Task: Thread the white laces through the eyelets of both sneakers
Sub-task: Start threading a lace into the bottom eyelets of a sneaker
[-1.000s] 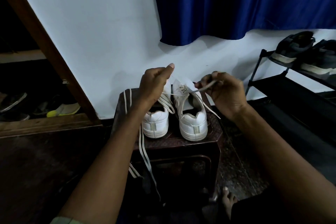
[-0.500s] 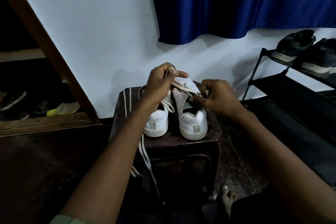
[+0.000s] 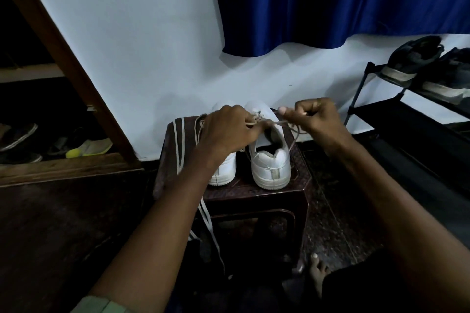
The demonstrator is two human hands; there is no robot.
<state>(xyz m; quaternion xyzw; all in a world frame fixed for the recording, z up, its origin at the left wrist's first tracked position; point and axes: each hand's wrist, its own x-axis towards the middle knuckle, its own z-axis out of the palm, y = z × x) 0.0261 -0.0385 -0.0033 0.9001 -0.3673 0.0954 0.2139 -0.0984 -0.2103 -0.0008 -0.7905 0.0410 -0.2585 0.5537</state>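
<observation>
**Now both hands on the right sneaker's lace**

Nearest, at the bottom edge, a bare foot (image 3: 318, 270) rests on the dark floor, and a pale green sleeve cuff (image 3: 101, 305) shows on the left arm. Just beyond stands a dark carved stool (image 3: 256, 201), and a loose white lace (image 3: 207, 218) hangs down over its front left side — its upper lengths lie flat along the stool's top at the left.

On the stool sit two white sneakers, heels toward the camera, side by side and almost touching. The left sneaker (image 3: 225, 170) is mostly hidden under the left forearm. The right sneaker (image 3: 270, 165) is in plain view, its collar open. Above it the left hand (image 3: 229, 132) has its fingers curled, pinching the lace of the right sneaker (image 3: 279, 123) near the tongue. The right hand (image 3: 314, 118) is closed in a fist on the same lace's other end, thumb up — the strand runs taut between the two hands, and a slack part drops behind the right sneaker.

Farther off, a white wall (image 3: 140, 46) backs the stool, a blue curtain (image 3: 343, 0) hangs above, a black shoe rack (image 3: 396, 119) with dark shoes (image 3: 417, 58) stands at right, and more footwear (image 3: 86, 147) lies low at left.
</observation>
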